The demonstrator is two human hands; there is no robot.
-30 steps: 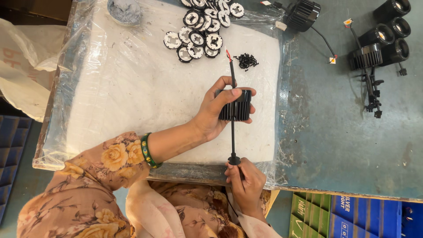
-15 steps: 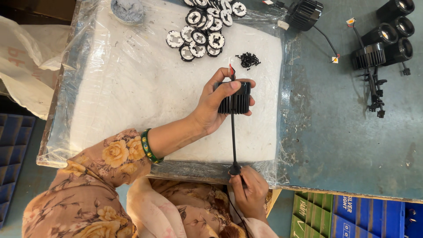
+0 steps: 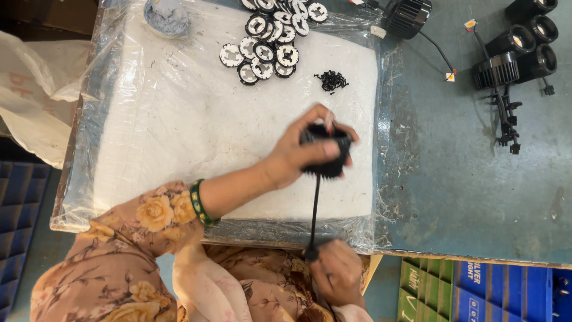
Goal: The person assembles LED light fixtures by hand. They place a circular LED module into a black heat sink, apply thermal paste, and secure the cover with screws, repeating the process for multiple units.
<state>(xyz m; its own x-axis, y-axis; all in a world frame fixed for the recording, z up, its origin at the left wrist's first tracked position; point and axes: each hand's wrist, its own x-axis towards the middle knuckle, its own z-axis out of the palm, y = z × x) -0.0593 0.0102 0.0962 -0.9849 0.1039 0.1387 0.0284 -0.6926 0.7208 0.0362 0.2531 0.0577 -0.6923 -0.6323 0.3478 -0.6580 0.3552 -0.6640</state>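
Observation:
My left hand (image 3: 295,152), with a green bangle on its wrist, grips a black finned round lamp housing (image 3: 326,169) over the white foam pad (image 3: 179,131). The hand and housing are blurred. A black cable (image 3: 314,209) runs straight down from the housing, past the table's front edge. Below that edge, over my lap, my right hand (image 3: 339,277) is closed on the cable's lower end.
Several round black-and-white discs (image 3: 268,50) and a small pile of black screws (image 3: 331,80) lie at the pad's far side, by a grey cup (image 3: 167,15). More black lamp housings (image 3: 518,53) and a bracket (image 3: 506,119) sit on the grey table at right. Blue crates (image 3: 488,292) stand below.
The cable's red-tipped end, which stuck out above the housing, has slid down out of sight as my right hand drew the cable lower. My left hand now wraps further over the housing.

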